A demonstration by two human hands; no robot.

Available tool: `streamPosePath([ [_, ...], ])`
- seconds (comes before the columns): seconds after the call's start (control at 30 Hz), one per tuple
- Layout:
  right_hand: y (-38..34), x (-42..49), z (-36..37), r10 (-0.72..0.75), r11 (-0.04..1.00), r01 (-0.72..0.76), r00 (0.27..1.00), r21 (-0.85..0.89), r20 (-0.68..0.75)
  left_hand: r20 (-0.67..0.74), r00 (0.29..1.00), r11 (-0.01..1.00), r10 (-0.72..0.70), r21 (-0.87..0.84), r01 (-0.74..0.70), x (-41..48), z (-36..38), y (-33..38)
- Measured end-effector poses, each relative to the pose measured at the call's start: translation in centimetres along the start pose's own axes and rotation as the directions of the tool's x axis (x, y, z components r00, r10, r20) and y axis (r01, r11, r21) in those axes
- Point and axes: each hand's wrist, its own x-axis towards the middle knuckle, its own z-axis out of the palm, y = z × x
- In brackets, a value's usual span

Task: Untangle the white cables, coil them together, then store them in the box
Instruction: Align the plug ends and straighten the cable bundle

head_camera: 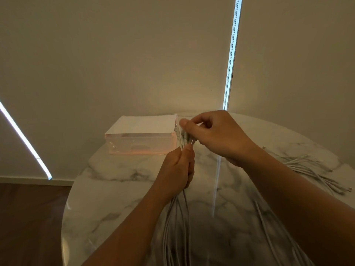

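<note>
Dark wood floor (pixel 28 217) at far left, below a plain wall (pixel 115 54). Round marble counter (pixel 119 189) fills the lower middle.

Box (pixel 141 140): translucent plastic with a white top, on the counter's far side, left of both hands and just beside the raised plug ends. Not touched by either hand.

Left hand (pixel 176 167): above the counter, centre frame, fingers curled in a fist round a bundle of white cables (pixel 178 217), thumb up along the top. Below the fist the cables hang down in loose strands toward the bottom edge, beside the left forearm.

Plug ends (pixel 185 138): stick up out of the left fist, fanned a little, between the two hands.

Right hand (pixel 213 135): above and right of the left hand, thumb and curled fingers pinching the plug ends from the top. Hands nearly touching.

Cable tails (pixel 315 169): more white strands lie flat on the counter at right, passing behind the right forearm, connectors near the counter's right edge, well apart from both hands.
</note>
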Motion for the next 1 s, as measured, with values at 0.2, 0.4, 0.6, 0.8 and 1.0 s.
streamPosePath([
  [0.2,-1.1,0.3,0.7,-0.177,0.966,0.172,0.984,-0.196,-0.010,-0.101,0.993,0.973,0.052,0.230,-0.028,0.2,0.5,-0.6],
  [0.4,-0.1,1.1,0.4,-0.093,0.995,0.090,0.993,-0.053,-0.069,-0.147,0.987,0.989,0.063,0.145,-0.041,0.1,0.4,-0.5],
  [0.6,0.8,1.7,0.3,0.082,0.996,-0.082,0.996,-0.031,0.020,-0.172,0.982,0.997,0.080,0.027,-0.077,-0.1,0.6,-0.1],
  [0.8,0.0,1.9,-0.3,0.011,0.990,0.010,0.989,-0.139,0.150,-0.156,0.973,0.969,0.171,0.207,-0.138,0.0,0.9,-0.6],
  [1.0,-0.1,2.7,0.1,-0.107,0.958,0.162,0.967,-0.235,0.231,-0.129,0.975,0.959,0.180,0.245,-0.145,0.0,1.0,-0.9],
])
